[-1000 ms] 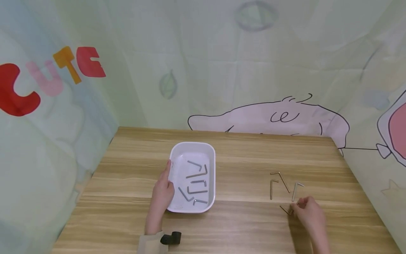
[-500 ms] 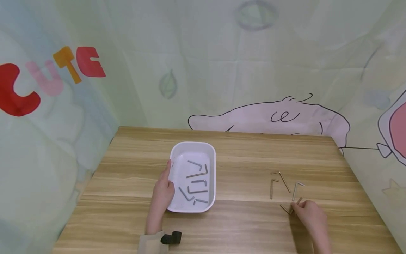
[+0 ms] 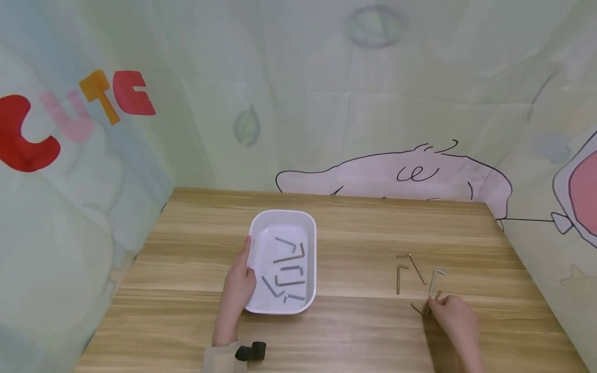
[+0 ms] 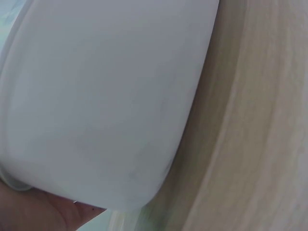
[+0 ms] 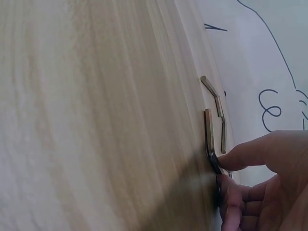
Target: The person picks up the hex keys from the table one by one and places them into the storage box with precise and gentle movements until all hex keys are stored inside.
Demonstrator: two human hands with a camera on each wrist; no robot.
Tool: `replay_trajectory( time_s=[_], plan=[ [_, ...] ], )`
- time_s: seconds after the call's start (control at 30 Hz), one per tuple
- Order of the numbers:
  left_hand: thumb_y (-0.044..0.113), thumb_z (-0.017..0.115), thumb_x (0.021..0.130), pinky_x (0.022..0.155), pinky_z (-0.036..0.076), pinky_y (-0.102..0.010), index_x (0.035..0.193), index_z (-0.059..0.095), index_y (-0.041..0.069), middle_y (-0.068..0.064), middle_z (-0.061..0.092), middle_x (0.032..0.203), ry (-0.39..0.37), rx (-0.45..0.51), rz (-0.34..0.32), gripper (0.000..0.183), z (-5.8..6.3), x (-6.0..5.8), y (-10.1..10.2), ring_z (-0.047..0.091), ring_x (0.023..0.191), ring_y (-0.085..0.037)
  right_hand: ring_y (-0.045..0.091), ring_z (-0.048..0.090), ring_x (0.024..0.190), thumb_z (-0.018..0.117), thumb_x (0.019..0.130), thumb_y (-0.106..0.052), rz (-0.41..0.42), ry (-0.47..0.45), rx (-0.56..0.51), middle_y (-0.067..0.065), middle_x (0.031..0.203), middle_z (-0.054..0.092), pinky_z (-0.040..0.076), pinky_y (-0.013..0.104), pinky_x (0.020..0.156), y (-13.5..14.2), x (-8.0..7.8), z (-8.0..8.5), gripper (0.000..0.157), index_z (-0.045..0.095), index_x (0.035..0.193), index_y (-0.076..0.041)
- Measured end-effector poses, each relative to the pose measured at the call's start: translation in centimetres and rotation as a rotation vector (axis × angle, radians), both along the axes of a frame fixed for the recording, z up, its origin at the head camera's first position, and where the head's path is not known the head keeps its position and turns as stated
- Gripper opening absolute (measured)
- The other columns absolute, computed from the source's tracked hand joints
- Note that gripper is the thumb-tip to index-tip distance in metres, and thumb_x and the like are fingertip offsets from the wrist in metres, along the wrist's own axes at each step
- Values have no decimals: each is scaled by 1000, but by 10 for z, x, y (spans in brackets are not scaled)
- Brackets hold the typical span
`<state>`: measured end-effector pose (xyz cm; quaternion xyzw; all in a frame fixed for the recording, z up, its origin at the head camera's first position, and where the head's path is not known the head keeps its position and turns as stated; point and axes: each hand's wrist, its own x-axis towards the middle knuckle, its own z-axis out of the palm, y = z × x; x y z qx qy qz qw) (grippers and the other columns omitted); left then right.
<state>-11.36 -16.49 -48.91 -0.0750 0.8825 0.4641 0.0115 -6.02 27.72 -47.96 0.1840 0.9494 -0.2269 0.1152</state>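
My left hand [image 3: 240,282] grips the left side of a white plastic tray [image 3: 313,259], thumb at the rim. The tray's outer wall [image 4: 106,96] fills much of the left wrist view. Several L-shaped hex keys lie inside, including a grey one [image 3: 272,286]. At the right, my right hand [image 3: 456,317] pinches a bronze-coloured hex key [image 3: 438,295] between thumb and fingertips, which partly hide it. Touching or just beside those fingertips is another bronze hex key [image 3: 417,309] on the table. Beyond lie two more bronze hex keys [image 3: 398,280] and a silver hex key [image 3: 434,282].
The wooden table [image 3: 354,331] reaches back to a printed curtain [image 3: 317,103] with a cartoon figure and large letters. Bare wood lies between the tray and the loose hex keys. A black strap piece [image 3: 252,351] sits at my left wrist.
The pinched hex key now shows above my right fingertips, more clearly than a second ago. My left hand and the tray stay in place; the head view shifts very slightly.
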Motion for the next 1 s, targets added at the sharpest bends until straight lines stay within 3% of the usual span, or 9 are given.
replay_trajectory(
  time_s=[0.37, 0.7, 0.87, 1.0],
  plan=[
    [-1, 34, 96, 118, 24, -51, 155, 15, 17, -17, 23, 159, -15, -6, -6, 65, -1, -1, 0, 25, 145, -37, 20, 48, 62, 54, 86, -32, -23, -7, -12, 6, 67, 58, 33, 28, 51, 1, -1, -2, 37, 72, 87, 1],
    [-2, 35, 95, 118, 25, -52, 155, 16, 16, -18, 24, 159, 8, -17, -11, 66, -3, 0, 0, 25, 145, -37, 27, 61, 76, 58, 85, -33, 1, 2, -2, 26, 95, 69, 44, 34, 58, 9, -4, -4, 41, 71, 96, 5],
    [-3, 36, 94, 117, 27, -51, 155, 17, 16, -18, 26, 158, 37, -17, -18, 67, -5, -1, -1, 27, 144, -36, 30, 64, 77, 59, 85, -34, 5, 7, -9, 27, 94, 69, 47, 37, 59, 10, -4, -3, 41, 70, 94, 5],
    [-4, 35, 94, 116, 29, -52, 155, 18, 16, -19, 26, 157, 39, -21, -15, 66, -6, -1, -1, 29, 143, -37, 28, 62, 75, 59, 85, -33, -5, 4, -26, 23, 89, 69, 45, 33, 58, 10, -4, -1, 40, 69, 92, 4]
  ],
)
